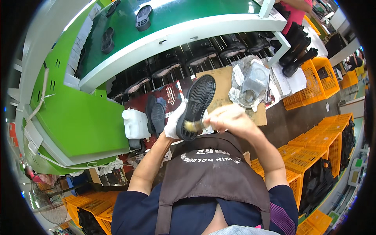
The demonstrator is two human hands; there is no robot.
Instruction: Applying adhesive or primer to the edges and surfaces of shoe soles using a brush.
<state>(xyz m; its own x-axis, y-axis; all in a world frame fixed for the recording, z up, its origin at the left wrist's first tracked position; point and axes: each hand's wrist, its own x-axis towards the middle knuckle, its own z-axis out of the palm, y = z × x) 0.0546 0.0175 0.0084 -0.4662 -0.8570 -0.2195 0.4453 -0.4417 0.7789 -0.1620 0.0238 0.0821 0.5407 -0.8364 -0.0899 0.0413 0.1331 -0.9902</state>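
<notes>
My left hand [174,121], in a white glove, is closed on the side of a black shoe sole [200,94]. The sole is tilted up, showing a face with wavy ridges and a raised rim. Bare and blurred by motion, my right hand [230,119] grips a brush [192,126]. Its pale yellow bristles touch the lower end of the sole. Left of the gloved hand, more dark soles [158,117] lie on a dark red printed surface [135,102], beside a white plastic jug [135,123]. A cloudy clear plastic container [253,83] sits on brown cardboard [223,89].
A green conveyor [121,35] carrying several soles runs across the far side, behind a white rail [176,37]. Black boots [201,53] hang on rods beneath it. Standing boots [295,47] are at the far right. Orange crates [309,152] line the right; a fan [49,199] stands lower left.
</notes>
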